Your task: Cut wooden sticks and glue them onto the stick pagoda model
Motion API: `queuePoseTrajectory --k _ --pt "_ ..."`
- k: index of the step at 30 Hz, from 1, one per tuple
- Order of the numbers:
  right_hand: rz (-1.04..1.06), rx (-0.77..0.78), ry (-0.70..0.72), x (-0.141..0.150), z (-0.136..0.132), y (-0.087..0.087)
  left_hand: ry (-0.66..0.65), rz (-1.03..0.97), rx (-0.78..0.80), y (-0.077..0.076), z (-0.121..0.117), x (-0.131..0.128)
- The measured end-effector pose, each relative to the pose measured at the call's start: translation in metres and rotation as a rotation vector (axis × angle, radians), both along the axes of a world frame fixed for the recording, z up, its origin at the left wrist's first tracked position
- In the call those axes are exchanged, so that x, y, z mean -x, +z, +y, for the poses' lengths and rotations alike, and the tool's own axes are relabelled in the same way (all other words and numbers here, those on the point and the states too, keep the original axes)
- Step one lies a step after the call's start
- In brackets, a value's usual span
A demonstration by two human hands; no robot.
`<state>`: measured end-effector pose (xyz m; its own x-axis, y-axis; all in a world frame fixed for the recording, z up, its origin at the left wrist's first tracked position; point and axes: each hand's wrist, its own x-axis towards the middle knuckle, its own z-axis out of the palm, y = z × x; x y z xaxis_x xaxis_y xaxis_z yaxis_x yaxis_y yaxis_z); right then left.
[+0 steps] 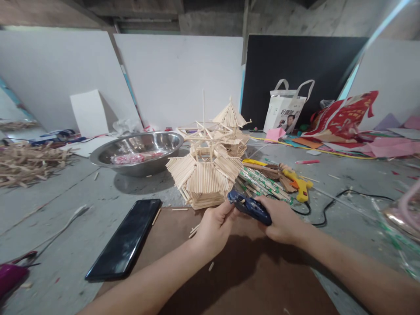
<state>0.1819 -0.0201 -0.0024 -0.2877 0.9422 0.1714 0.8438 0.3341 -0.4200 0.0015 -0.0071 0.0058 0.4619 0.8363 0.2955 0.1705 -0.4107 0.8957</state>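
Note:
My right hand (282,221) is closed around a dark blue hand tool (251,206) that looks like cutting pliers. Close to the tool's head, my left hand (215,225) pinches its thumb and fingers together; whatever lies between them is hidden. Just beyond both hands stands a pavilion model (206,175) built of thin wooden sticks, its sloping lower roof filled in and its upper frame bare. A brown board (157,267) lies under my hands, with short stick pieces (211,266) scattered on it.
A black phone (124,238) lies at left, near a steel basin (138,148) holding plastic packets. Behind stands another stick pavilion (230,118). To the right are wrapped sticks (262,181), a yellow glue gun (300,186) with its black cord, a white bag (285,109) and coloured paper.

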Motion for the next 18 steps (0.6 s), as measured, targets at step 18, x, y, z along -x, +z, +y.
queuePoseTrajectory --k 18 --pt "0.001 -0.06 0.086 -0.0056 -0.0008 -0.0023 -0.262 -0.057 0.402 0.0069 0.0083 0.0087"
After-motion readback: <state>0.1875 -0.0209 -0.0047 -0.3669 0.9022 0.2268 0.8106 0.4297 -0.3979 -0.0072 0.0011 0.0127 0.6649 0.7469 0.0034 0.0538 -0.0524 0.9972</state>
